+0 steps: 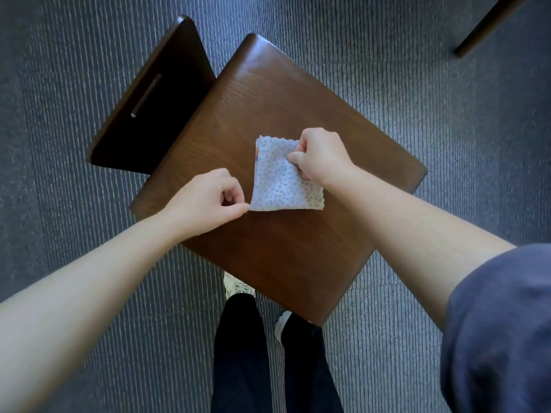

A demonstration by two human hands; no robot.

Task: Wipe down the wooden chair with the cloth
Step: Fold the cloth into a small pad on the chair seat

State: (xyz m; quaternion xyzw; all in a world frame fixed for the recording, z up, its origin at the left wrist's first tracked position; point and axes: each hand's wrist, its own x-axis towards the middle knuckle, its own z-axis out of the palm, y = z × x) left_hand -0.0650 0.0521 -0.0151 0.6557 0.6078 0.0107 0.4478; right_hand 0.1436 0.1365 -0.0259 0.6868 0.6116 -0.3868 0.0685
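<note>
A dark wooden chair (pixel 286 234) stands on grey ribbed carpet (pixel 447 120), seen from above, its seat turned cornerwise to the person and its backrest (pixel 155 96) rising at the far left, with a narrow slot cut through it. A pale blue dotted cloth (pixel 281 177), folded to a small square, is over the middle of the seat; whether it lies flat or is lifted a little cannot be told. The right hand (pixel 320 158) pinches the cloth's far right corner, fingers curled tight with the thumb pressed on the fabric. The left hand (pixel 208 201) is closed into a loose fist, thumb and forefinger meeting right at the cloth's near left corner; whether they actually grip the edge cannot be told. Both forearms are bare, and a dark blue sleeve (pixel 501 329) shows at the near right. Below the seat's near corner are the person's legs in black trousers (pixel 244 353) and the toes of light shoes (pixel 235 286), just beside the chair's edge. At the far right corner a dark wooden leg (pixel 489 22) of another piece of furniture slants in, well apart from the chair.
</note>
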